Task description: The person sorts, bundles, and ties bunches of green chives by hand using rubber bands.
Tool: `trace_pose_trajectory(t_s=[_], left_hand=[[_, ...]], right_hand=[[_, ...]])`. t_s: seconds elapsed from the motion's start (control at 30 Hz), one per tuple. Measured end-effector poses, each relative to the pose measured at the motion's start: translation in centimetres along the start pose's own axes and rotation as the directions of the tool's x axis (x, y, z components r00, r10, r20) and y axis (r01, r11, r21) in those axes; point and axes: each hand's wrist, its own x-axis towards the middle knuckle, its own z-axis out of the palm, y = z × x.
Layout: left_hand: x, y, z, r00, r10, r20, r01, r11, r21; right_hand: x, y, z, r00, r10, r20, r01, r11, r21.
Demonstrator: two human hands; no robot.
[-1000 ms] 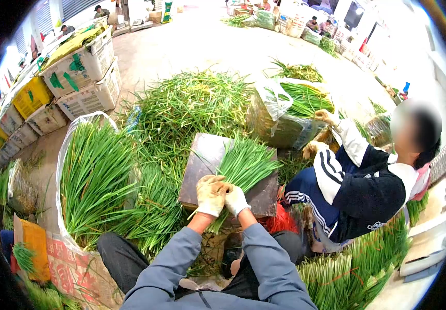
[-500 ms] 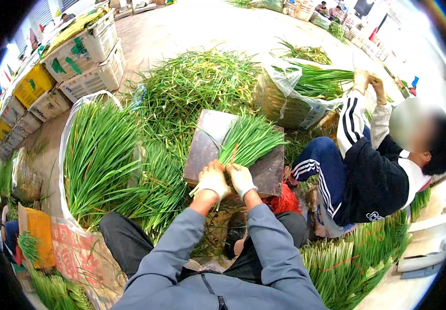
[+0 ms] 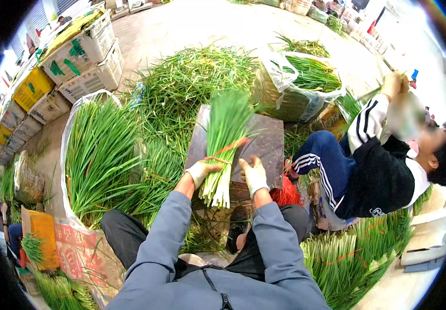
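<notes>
A bunch of chives [image 3: 224, 137] stands tilted over the front of a dark board [image 3: 268, 147], its green leaves pointing away and its pale cut ends toward me. An orange-red tie [image 3: 217, 159] crosses the stalks, and another orange-red strip lies higher up the bunch. My left hand [image 3: 202, 171], in a whitish glove, grips the bunch at its left side beside the tie; some of its fingers are hidden by the stalks. Just right of the stalks, my gloved right hand [image 3: 254, 174] has its fingers apart and holds nothing.
A large open bag of chives [image 3: 101, 155] stands at left, a loose heap [image 3: 197, 77] behind the board. Tied bunches [image 3: 357, 258] lie at lower right. A co-worker [image 3: 375, 170] sits close on my right, near another full bag [image 3: 290, 101]. Crates [image 3: 88, 49] are stacked back left.
The bunch has swung from pointing right to pointing away, with its cut ends now in view. My right hand has come off it to the right. The co-worker's hands have moved right.
</notes>
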Motion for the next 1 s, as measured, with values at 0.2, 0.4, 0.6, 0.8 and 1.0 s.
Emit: trace_pose_trajectory(t_s=[0.2, 0.4, 0.6, 0.8, 1.0], left_hand=[[-0.2, -3.7, -1.0, 0.997, -0.004, 0.082, 0.035, 0.924, -0.381], [-1.9, -4.6, -0.8, 0.989, 0.122, 0.083, -0.097, 0.961, -0.257], [-4.1, -0.9, 0.4, 0.994, 0.099, 0.039, -0.104, 0.978, 0.179], [-2.2, -1.1, -2.6, 0.877, 0.465, 0.119, -0.437, 0.672, 0.599], [-4.4, 8.3, 3.1, 0.578, 0.723, 0.379, -0.701, 0.203, 0.684]], right_hand=[[-4.2, 0.9, 4.5, 0.748, 0.341, 0.570, -0.574, 0.763, 0.298], [-4.9, 1.7, 4.5, 0.816, 0.282, 0.504, -0.451, 0.856, 0.252], [-4.8, 4.7, 5.0, 0.840, 0.300, 0.451, -0.386, 0.916, 0.109], [-4.0, -1.5, 3.4, 0.907, -0.008, 0.420, -0.116, 0.956, 0.270], [1.7, -9.1, 1.2, 0.865, -0.236, 0.442, 0.070, 0.931, 0.359]])
